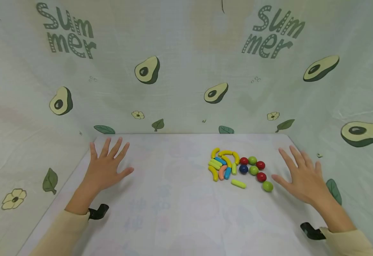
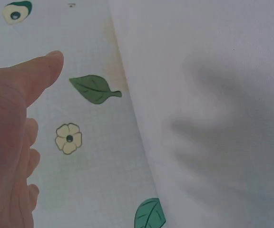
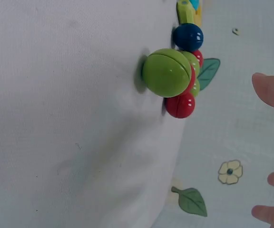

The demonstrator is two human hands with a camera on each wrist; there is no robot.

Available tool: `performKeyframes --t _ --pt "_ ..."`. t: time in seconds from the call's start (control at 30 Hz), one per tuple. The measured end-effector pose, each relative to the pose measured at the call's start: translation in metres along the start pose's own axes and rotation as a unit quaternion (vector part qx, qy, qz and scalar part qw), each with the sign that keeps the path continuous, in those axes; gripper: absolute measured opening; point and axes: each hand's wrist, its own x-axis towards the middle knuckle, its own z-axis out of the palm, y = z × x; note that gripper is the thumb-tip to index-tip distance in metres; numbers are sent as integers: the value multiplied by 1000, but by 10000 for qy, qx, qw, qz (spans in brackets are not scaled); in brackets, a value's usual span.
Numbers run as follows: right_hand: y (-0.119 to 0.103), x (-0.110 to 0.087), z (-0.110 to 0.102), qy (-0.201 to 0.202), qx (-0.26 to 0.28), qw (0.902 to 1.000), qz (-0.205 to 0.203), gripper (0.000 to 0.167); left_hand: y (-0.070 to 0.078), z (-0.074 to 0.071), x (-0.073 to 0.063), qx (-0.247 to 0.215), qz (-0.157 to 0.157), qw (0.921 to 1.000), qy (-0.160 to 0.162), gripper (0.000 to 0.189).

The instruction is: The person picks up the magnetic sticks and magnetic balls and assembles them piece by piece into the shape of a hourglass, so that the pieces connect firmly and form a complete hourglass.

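avocado-print cloth backdrop (image 1: 180, 71), white tabletop (image 1: 180, 206)

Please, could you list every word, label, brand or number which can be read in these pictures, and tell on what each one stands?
"Summer": upper left of the head view, in two lines on the printed cloth.
"Summer": upper right, same cloth, also in two lines.
Faint bluish marks on the white table surface: too blurred to read.
Small coloured balls and yellow curved pieces: no readable text.

head: soft, even light | left wrist: dim, blurry shadows on tabletop (image 2: 151, 28) | right wrist: glints on balls (image 3: 165, 76)
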Motion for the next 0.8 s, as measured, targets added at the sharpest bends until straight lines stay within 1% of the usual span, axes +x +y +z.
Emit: performKeyframes --t 0.13,0.27,0.37,0.47,0.53,0.63,0.8 --pt "-1 1 3 -4 -27 10000 -37 107 6 4 4 71 151 9999 -14 94" --pt "-3 3 6 -10 -40 10000 -46 108 14 3 10 113 322 9994 -9 94" --pt "-2 3 8 79 4 9999 -102 108 22 1 19 110 476 9988 -44 94" --pt "1 3 11 252 100 9992 -280 107 30 -1 29 -2 610 9980 -144 95" --pt "2 3 12 294 230 9985 -392 107 34 0 34 -81 684 9974 -207 95" --pt "1 3 14 199 459 9977 -462 107 40 2 41 -188 800 9963 -269 95" --pt "-3 2 13 -107 740 9965 -379 105 55 4 50 -393 1019 9933 -380 94"
